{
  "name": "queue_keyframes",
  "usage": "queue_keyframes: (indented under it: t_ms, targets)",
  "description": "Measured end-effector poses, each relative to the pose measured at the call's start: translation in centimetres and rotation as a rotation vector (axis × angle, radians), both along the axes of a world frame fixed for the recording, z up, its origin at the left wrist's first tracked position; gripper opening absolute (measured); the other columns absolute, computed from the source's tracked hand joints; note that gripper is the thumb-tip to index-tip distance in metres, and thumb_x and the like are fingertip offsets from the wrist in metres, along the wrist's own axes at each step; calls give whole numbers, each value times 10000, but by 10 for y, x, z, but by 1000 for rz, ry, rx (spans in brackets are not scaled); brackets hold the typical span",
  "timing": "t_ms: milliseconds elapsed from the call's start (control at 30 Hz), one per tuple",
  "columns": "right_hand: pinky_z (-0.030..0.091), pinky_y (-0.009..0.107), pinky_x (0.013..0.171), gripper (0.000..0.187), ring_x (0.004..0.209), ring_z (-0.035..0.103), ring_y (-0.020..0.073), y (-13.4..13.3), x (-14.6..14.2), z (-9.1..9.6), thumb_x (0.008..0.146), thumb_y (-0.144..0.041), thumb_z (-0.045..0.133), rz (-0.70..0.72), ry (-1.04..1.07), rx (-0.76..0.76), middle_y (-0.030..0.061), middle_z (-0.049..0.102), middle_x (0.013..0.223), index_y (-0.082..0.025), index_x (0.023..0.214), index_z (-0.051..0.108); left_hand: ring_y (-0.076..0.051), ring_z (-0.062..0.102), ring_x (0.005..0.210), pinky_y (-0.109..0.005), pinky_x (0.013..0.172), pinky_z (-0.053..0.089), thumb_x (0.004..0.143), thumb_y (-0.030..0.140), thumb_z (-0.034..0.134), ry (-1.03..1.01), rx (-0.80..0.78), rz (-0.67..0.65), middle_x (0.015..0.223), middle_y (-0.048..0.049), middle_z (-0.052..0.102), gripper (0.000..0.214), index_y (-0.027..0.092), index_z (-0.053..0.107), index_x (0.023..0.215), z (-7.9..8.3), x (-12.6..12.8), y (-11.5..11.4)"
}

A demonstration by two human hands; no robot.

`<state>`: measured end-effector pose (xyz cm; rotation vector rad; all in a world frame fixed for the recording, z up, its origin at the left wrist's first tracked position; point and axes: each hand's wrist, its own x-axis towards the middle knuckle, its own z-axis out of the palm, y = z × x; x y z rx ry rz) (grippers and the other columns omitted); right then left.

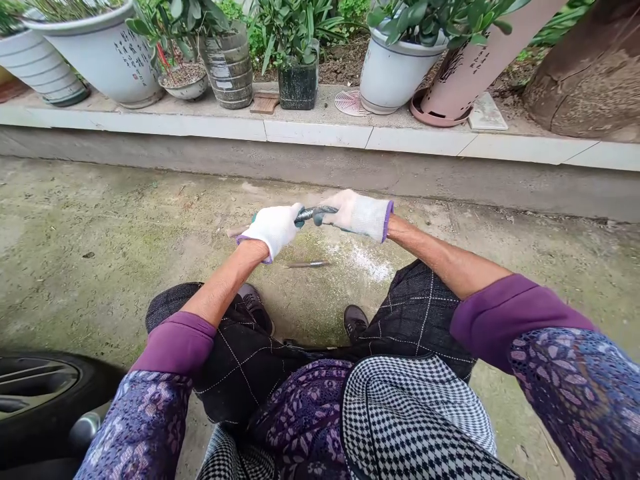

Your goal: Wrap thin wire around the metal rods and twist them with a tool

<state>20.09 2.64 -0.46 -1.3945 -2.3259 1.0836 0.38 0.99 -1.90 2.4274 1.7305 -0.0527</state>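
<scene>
Both my hands wear white knit gloves with purple cuffs. My left hand (273, 228) is closed round a long thin object whose pale end (235, 232) sticks out to the left. A dark ridged metal rod (310, 214), like a file, spans the gap between the hands. My right hand (356, 213) is closed over its right end. I sit with knees apart above the concrete ground. A slim metal blade or rod (307, 265) lies on the ground just below the hands, beside a patch of white powder (370, 263).
A low concrete ledge (320, 130) runs across the back, carrying several plant pots (107, 57) and a dark container (298, 83). A vehicle tyre (37, 393) sits at the lower left. My dark shoes (356, 321) rest on the mossy ground.
</scene>
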Motion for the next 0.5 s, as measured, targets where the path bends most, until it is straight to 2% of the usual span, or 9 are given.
queue_keyframes:
  t_ms: [100,167,267,367,433,500]
  targets:
    - [283,248,530,155,556,403,80,11,5,6,798,-185,561,-7,-56,126,-36,530,596,-163,751,707,-232,673,776,-317,714,471,908,362,508,68,-21,-116,864,-80,713,313,219,649,1148,0,4,-4]
    - [298,238,536,173,568,418,78,19,8,11,784,-137,542,-6,-86,138,-29,544,614,-158,743,708,-220,667,769,-313,717,470,902,397,519,4,-38,-143,862,-63,712,316,232,659,1133,3,5,-7]
    - [303,231,505,175,522,417,68,27,13,15,796,-146,549,-10,-66,17,-22,549,618,-159,798,724,-191,640,738,-299,712,466,870,413,570,-164,-73,-130,854,-39,708,308,220,680,1083,7,4,-11]
    - [276,234,444,161,447,356,60,26,15,13,831,-253,602,-27,23,-175,-37,490,565,-162,883,725,-157,607,728,-273,699,463,834,377,618,-415,-96,-94,870,-35,705,313,171,684,1060,9,1,-10]
    - [273,236,430,197,432,342,62,22,12,8,841,-308,621,-43,61,-226,-43,471,540,-158,918,723,-139,591,726,-258,695,461,824,347,630,-535,-77,-41,897,-45,704,338,139,674,1087,8,-2,-5]
    - [279,240,437,221,438,354,68,16,5,3,850,-324,618,-39,61,-229,-35,495,535,-152,937,727,-134,584,712,-259,691,460,830,330,624,-531,-42,34,907,-61,707,356,121,663,1115,7,-5,1]
